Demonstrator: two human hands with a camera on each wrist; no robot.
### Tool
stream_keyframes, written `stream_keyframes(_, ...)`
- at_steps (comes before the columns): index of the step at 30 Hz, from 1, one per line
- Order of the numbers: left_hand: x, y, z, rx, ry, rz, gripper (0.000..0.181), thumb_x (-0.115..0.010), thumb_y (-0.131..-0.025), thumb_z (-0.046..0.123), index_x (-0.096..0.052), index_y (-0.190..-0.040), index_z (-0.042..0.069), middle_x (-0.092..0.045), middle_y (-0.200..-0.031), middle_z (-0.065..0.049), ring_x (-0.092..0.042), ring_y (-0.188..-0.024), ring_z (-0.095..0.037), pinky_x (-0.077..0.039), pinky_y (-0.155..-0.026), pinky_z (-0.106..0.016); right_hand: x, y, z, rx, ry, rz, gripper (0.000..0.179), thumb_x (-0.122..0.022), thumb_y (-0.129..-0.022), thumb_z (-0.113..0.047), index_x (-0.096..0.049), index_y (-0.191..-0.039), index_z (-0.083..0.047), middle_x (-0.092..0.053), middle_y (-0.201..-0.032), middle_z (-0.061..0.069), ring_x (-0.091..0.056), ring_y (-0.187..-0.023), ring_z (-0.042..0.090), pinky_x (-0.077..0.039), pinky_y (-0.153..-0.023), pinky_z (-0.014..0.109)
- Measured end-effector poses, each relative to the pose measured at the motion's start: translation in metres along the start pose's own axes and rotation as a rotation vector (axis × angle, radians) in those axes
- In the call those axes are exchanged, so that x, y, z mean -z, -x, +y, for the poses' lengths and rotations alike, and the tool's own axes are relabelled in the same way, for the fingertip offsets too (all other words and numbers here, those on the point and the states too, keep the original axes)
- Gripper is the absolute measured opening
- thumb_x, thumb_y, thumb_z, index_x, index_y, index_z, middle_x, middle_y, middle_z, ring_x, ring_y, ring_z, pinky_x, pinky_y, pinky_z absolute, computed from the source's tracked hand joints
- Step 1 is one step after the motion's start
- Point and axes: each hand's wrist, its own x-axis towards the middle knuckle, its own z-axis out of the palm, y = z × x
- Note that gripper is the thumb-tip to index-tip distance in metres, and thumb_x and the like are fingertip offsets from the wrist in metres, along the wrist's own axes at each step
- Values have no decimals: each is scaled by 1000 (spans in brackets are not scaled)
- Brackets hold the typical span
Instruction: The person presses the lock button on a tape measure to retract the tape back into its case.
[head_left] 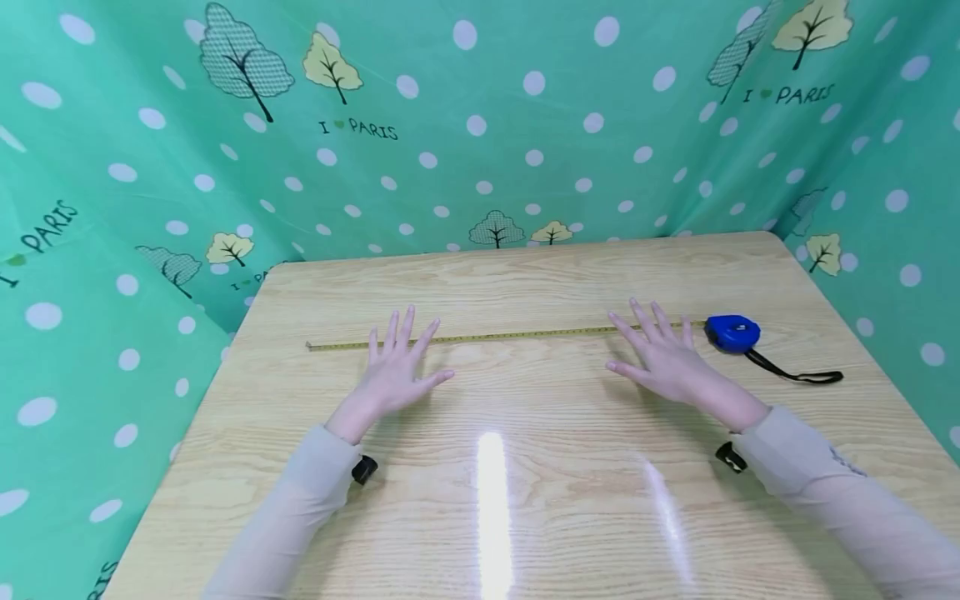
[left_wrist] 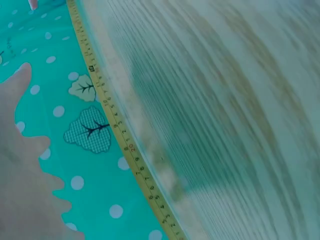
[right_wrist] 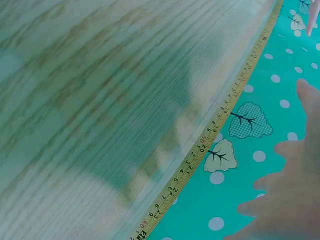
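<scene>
A blue tape measure [head_left: 732,333] lies at the right of the table, its black wrist strap [head_left: 795,371] trailing to the right. Its yellow blade [head_left: 525,335] is drawn out leftward across the wood, the end hook [head_left: 309,346] at the far left. My left hand [head_left: 393,371], fingers spread, is over the table near the blade's left part. With fingers likewise spread, my right hand [head_left: 667,358] is just left of the tape case. Both hands hold nothing. Blade markings show in the left wrist view [left_wrist: 131,147] and the right wrist view.
The pale wooden table [head_left: 495,392] is bordered at the back and sides by a green dotted curtain [head_left: 465,83]. Bright light reflections streak the table's front. A small black item [head_left: 364,469] sits at the left sleeve, and another [head_left: 731,457] at the right sleeve.
</scene>
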Motion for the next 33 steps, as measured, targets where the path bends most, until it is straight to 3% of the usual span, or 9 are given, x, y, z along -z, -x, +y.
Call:
stream_keyframes(13, 1, 9, -20, -17, 48, 3, 75, -39, -83, 62, -14, -143, 24, 11, -146, -12, 10, -132, -36, 10, -100, -58, 5, 4, 11, 5, -8, -1, 74, -39, -88, -55, -6, -144, -20, 5, -146, 20, 8, -129, 44, 6, -92, 69)
stream_keyframes(21, 5, 14, -32, -35, 65, 11, 71, -45, -85, 54, -19, -142, 20, 9, -147, -10, 10, -133, -32, 6, -101, -60, 11, 9, 23, -23, -13, -9, 73, -41, -87, -54, -5, -143, -26, 6, -147, 15, 7, -131, 40, 5, -93, 69)
stream_keyframes(33, 12, 21, -53, -68, 103, 44, 72, -49, -85, 51, -24, -141, 14, 3, -148, -10, 3, -134, -33, 4, -103, -57, 17, 19, 42, -46, -26, -11, 73, -42, -88, -52, -8, -144, -19, 3, -146, 17, 7, -130, 42, 11, -95, 65)
